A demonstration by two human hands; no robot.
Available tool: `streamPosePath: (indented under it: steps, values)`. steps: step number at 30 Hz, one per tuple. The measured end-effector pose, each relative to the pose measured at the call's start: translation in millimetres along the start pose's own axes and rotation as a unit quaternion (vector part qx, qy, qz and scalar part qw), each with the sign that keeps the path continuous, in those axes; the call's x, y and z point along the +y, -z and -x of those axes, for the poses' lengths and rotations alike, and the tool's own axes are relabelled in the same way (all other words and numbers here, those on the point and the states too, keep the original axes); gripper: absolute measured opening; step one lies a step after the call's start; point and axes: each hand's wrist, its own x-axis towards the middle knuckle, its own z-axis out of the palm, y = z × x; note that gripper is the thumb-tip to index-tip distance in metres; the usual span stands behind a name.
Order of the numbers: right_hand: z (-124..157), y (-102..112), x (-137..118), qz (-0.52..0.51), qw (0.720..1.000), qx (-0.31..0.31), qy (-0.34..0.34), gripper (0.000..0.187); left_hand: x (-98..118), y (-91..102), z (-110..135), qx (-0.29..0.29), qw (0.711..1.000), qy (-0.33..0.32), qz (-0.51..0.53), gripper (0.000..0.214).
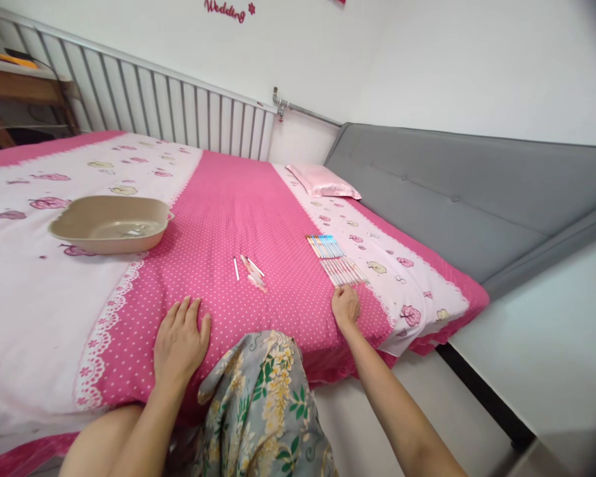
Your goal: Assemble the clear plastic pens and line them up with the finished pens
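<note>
My left hand (179,341) lies flat on the pink dotted bedspread (218,225), fingers spread, holding nothing. Over on the right, my right hand (346,306) is closed at the near edge of a row of pinkish-white pens (344,271). What its fingers pinch, if anything, is hidden. Just beyond that row lies a second row of pens (325,246) with blue and orange ends. Between my hands, farther in, is a small loose group of pens (253,273), several of them at different angles.
A beige plastic basin (110,225) with small items inside stands on the left. Farther back lies a pink pillow (322,181) against the grey headboard (457,179). A white radiator (179,109) lines the wall, and a wooden table (24,86) stands far left.
</note>
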Motion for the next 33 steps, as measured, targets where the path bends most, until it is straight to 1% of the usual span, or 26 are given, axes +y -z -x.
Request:
streamPosePath:
  steps: [5, 16, 24, 29, 33]
  values:
    - [1.1, -0.7, 1.6, -0.004, 1.000, 0.006, 0.004, 0.027, -0.2, -0.2, 0.1, -0.003, 1.000, 0.004, 0.006, 0.060]
    - [0.6, -3.5, 5.3, -0.018, 1.000, 0.020, 0.000, 0.020, -0.2, -0.2, 0.0, -0.003, 1.000, -0.005, -0.010, 0.059]
    - [1.2, -6.5, 5.2, -0.039, 0.999, 0.031, -0.005, 0.022, -2.3, -2.8, 0.2, 0.007, 1.000, -0.001, -0.007, 0.058]
    - [1.1, -8.8, 6.2, -0.050, 0.998, 0.038, -0.007, 0.023, -1.8, -2.3, 0.5, 0.001, 1.000, -0.001, -0.001, 0.059]
    - [3.4, -5.9, 8.8, -0.063, 0.997, 0.045, -0.006, 0.027, 0.5, 0.3, 1.4, -0.004, 1.000, 0.010, 0.000, 0.058]
